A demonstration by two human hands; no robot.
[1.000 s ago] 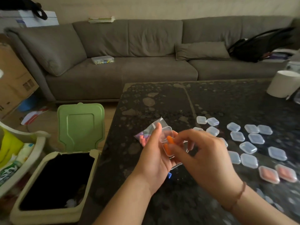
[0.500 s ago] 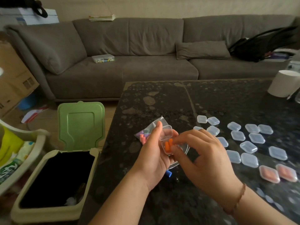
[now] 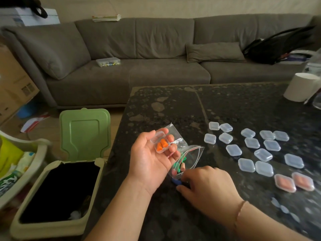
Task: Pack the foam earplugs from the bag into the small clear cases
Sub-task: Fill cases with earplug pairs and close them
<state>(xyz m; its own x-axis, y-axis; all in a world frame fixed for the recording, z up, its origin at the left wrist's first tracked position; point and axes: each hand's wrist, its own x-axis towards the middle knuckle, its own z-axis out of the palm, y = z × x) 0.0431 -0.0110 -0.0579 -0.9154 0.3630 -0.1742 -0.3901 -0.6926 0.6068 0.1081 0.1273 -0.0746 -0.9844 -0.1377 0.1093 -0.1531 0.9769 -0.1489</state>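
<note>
Head view: earplug packing at the dark tabletop.
Left hand, palm up, its grip cradling an open clear case with two orange earplugs; right hand fingertips pinched at the bag on the tabletop; whether anything is held, I cannot tell.

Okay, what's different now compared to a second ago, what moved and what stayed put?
The right hand left the open case and dropped to the table beside the bag. The left hand turned palm up, holding the case with two orange earplugs alone. The cases on the table stayed put.
</note>
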